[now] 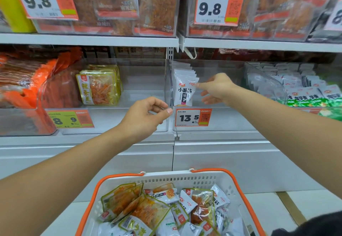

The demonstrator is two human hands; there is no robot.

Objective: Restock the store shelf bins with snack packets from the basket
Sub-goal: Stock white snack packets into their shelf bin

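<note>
A row of white snack packets [183, 87] stands upright at the left end of a clear plastic shelf bin [222, 121], pressed against the bin's left wall, the front packet showing dark printed characters. The right hand [217, 89] reaches over the bin's front edge; its thumb and forefinger pinch the upper right corner of the front white packet, the other fingers curled loosely below. The left hand [146, 117] is just outside the bin's front left corner, its thumb and forefinger closed on the clear front edge beside the orange price tag [192, 117] marked 13.5; the other fingers are curled.

In the neighbouring bin to the left, a small stack of yellow-edged packets [99, 85] stands upright toward the middle, with a yellow tag [70, 119] showing 8.9 on that bin's front. To the right, a further bin holds many white and green packets [303, 89].

Below the shelf, a white basket with orange handles [203, 180] sits near the person, filled with a loose jumble of yellow-edged and white packets [162, 208].

On the shelf above, clear bins hold reddish-brown snack packs [157, 6], fronted by 2 tags [216, 7] reading 9.8.
</note>
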